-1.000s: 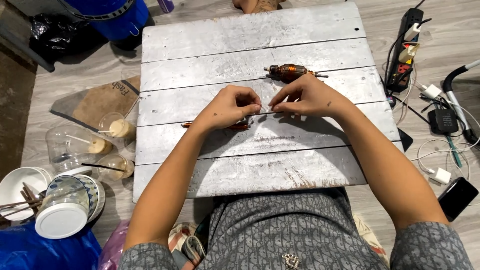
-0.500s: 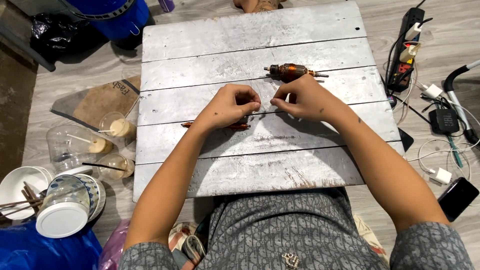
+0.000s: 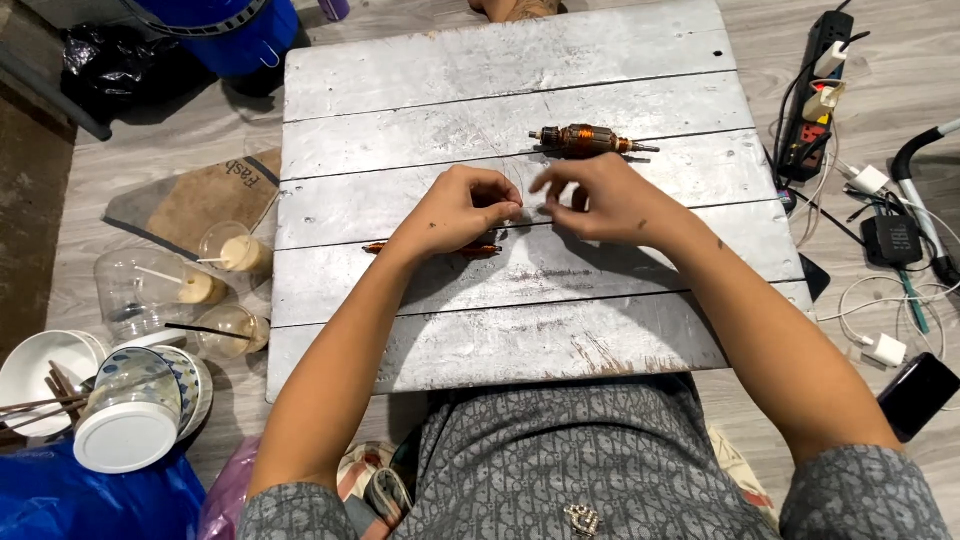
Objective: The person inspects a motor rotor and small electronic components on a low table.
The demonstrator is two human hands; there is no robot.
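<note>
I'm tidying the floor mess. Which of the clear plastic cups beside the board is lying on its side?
The large clear cup farthest left, with a straw inside, lies tipped over. The other two cups nearer the board's edge stand upright.

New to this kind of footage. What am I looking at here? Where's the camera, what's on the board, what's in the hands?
There is no machine here: a person works with two bare hands. The one camera sits on their head and looks down, so the arms enter from the bottom.

The surface is a silver-painted plank board on the floor. On it lies a small motor armature with copper windings, and a thin reddish-brown rod that runs under the left hand.

The left hand and right hand meet at mid-board, fingertips pinched close together. Whatever they pinch is too fine to make out.

Beside the board: plastic cups on the left, a power strip on the right.
</note>
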